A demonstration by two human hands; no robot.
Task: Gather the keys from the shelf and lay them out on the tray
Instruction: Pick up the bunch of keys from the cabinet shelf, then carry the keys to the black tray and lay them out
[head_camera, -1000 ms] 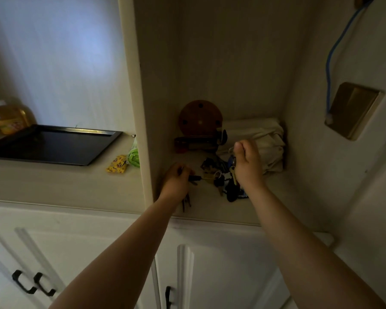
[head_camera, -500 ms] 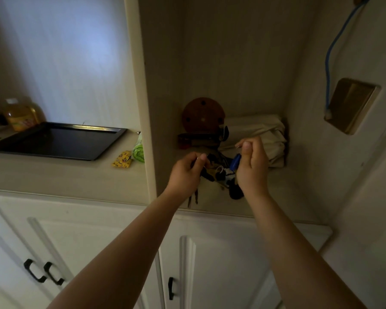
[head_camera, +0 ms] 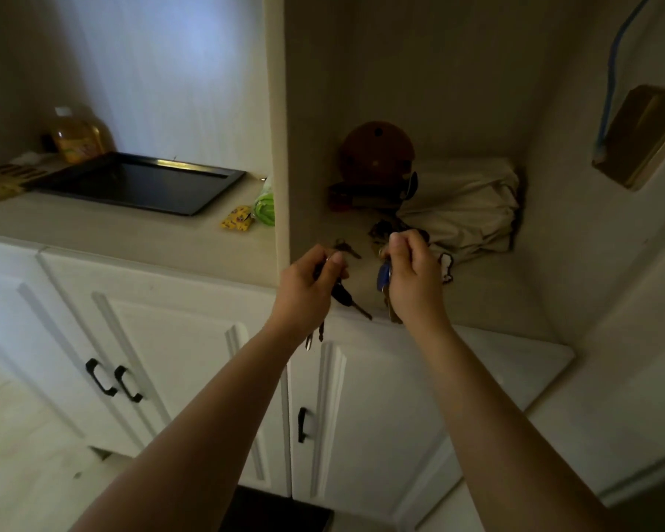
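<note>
Now that you've lifted both bunches off the shelf (head_camera: 477,301), left hand (head_camera: 308,286) pinching dark keys (head_camera: 342,295), right hand (head_camera: 413,276) pinching the blue-tagged bunch (head_camera: 384,276), a few keys (head_camera: 346,248) still lie there, tray (head_camera: 139,182) bare off left.

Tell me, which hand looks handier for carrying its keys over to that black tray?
Probably the left hand: it holds a key bunch and is nearer the tray, which lies to its left.
</note>
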